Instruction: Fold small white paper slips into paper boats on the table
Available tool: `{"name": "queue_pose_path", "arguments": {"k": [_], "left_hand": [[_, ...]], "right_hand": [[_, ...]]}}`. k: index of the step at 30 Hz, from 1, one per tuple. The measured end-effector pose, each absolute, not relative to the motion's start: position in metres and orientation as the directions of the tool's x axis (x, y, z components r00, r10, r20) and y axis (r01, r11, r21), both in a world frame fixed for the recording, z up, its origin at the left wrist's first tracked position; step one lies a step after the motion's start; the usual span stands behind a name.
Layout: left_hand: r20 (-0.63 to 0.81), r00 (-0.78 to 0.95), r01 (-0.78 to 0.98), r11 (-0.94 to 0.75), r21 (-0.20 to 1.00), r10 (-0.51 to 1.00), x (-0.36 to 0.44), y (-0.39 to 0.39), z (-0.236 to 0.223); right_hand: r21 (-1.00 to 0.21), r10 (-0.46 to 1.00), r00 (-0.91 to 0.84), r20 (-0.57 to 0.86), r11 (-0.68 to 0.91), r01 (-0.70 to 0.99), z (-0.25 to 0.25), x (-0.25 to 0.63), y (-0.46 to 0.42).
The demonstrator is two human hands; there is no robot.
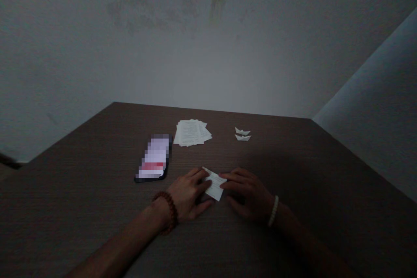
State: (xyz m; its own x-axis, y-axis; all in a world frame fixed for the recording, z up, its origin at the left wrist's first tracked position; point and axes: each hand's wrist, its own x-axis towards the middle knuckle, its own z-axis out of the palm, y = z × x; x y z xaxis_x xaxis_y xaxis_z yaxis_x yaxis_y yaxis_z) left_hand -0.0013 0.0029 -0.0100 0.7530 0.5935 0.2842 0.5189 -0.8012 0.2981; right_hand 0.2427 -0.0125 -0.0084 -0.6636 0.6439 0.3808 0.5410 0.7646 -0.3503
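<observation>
Person's L hand (189, 193) is palm-down, part open, w/ fingers curved and resting on a small white sheet (215, 186); thumb sits apart from the fingers, near the sheet's bottom edge. It presses on the paper rather than gripping it, as far as can be seen. R hand (249, 193) is also part open & loosely curved, fingertips touching the sheet's R side, thumb lower down & apart from them. Sheet lies btwn the two hands on the dark brown table (97, 182), set at an angle, w/ faint lines of print, too small to read; L fingers hide part of it.

L wrist has a reddish-brown bead bracelet (171, 213), R wrist a pale one (274, 211).

Beyond the L hand, a phone (153, 156) lies face up, screen blurred into blocks, w/ a red band near the bottom. Just R of its far end: a messy pile of printed papers (191, 132), corners fanned out. Farther R, well apart from the pile, 2 small paper boats (243, 137), one just behind the other. Behind the table, a grey wall (195, 61) w/ stains up top.
</observation>
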Motion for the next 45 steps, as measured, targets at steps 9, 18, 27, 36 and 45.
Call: {"name": "queue_pose_path", "arguments": {"k": [9, 18, 27, 36, 45], "left_hand": [[0.277, 0.726, 0.558, -0.775, 0.297, 0.629, 0.004, 0.003, -0.009], [0.273, 0.724, 0.567, -0.772, 0.289, 0.634, -0.001, 0.003, -0.006], [0.313, 0.731, 0.553, -0.795, 0.249, 0.606, 0.001, 0.004, -0.011], [0.273, 0.742, 0.578, -0.79, 0.204, 0.613, 0.004, 0.0, -0.006], [0.352, 0.748, 0.495, -0.826, 0.27, 0.563, -0.001, -0.003, -0.009]], "right_hand": [[-0.347, 0.644, -0.66, 0.388, 0.765, 0.543, -0.007, 0.24, -0.014], [-0.33, 0.703, -0.584, 0.405, 0.708, 0.624, -0.01, 0.241, -0.01], [-0.29, 0.673, -0.593, 0.441, 0.733, 0.615, -0.016, 0.237, -0.004], [-0.239, 0.615, -0.653, 0.442, 0.783, 0.574, -0.01, 0.231, -0.009], [-0.329, 0.657, -0.658, 0.369, 0.754, 0.569, -0.012, 0.232, -0.009]]}}
